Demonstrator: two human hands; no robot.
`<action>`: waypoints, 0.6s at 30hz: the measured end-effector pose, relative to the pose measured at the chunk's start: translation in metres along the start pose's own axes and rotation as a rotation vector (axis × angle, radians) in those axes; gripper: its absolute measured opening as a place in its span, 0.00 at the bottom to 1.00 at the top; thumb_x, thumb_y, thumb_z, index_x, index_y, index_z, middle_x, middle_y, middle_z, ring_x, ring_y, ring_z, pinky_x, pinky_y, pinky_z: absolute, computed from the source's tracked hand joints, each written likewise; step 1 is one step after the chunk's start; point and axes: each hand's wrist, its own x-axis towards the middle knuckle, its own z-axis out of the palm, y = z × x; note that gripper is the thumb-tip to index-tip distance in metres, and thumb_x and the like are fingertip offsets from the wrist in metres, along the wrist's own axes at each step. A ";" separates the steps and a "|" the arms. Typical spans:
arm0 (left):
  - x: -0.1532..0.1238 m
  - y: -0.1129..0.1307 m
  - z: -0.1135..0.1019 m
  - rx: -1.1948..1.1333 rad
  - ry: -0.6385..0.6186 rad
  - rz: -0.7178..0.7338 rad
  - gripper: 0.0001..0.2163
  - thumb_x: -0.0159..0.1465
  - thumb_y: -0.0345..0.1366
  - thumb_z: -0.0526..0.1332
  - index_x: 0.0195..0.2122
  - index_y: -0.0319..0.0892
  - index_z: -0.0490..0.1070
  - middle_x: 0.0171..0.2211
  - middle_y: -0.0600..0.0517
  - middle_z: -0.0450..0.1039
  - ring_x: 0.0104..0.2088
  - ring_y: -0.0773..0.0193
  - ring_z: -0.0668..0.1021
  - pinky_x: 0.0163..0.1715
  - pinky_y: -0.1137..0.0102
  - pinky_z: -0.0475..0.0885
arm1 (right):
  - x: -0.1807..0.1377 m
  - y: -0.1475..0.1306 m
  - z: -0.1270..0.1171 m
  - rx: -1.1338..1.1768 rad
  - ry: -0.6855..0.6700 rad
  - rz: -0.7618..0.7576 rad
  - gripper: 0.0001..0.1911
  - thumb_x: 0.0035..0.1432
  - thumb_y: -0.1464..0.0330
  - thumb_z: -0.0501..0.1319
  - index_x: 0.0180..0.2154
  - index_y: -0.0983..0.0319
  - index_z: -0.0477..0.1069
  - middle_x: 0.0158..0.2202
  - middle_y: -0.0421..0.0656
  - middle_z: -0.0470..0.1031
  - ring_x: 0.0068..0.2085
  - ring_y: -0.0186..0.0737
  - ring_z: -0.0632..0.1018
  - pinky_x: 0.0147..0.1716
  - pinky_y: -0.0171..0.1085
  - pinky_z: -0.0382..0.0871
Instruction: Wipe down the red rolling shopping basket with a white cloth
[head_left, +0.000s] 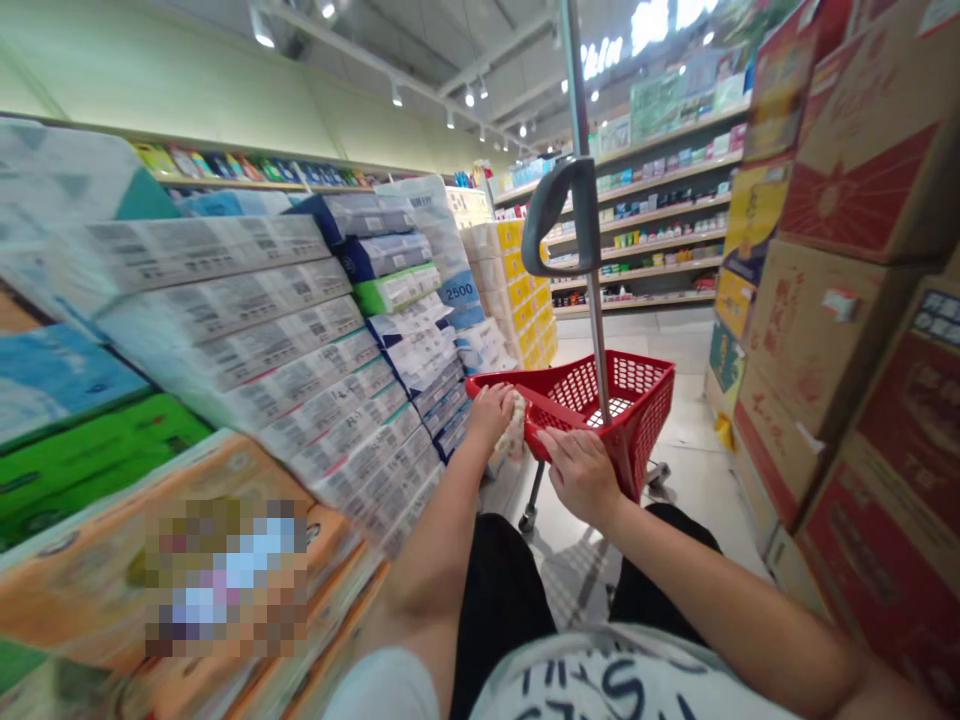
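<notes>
Tissue packs [292, 310] are stacked at 10 o'clock. The left hand [491, 415] grasps the near edge of the red shopping cart [646, 432] (located at 1 o'clock, metal pole [592, 310] upright). The right hand [583, 475] grasps the same edge, fingers curled over. Cardboard cartons [814, 320] stand at 2 o'clock.

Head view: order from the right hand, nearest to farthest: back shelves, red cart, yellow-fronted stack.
From the right hand:
1. Red cart: directly ahead, with the fingers over its near edge.
2. Yellow-fronted stack: beyond the cart, on the left side of the aisle.
3. Back shelves: farthest, across the aisle's far end.
</notes>
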 end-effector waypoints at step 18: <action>-0.018 0.027 0.004 -0.039 0.040 0.159 0.15 0.70 0.38 0.49 0.52 0.45 0.71 0.54 0.50 0.72 0.58 0.59 0.68 0.63 0.55 0.56 | 0.000 -0.001 0.000 -0.007 0.041 -0.003 0.18 0.60 0.72 0.56 0.52 0.63 0.68 0.50 0.47 0.74 0.46 0.45 0.70 0.49 0.45 0.58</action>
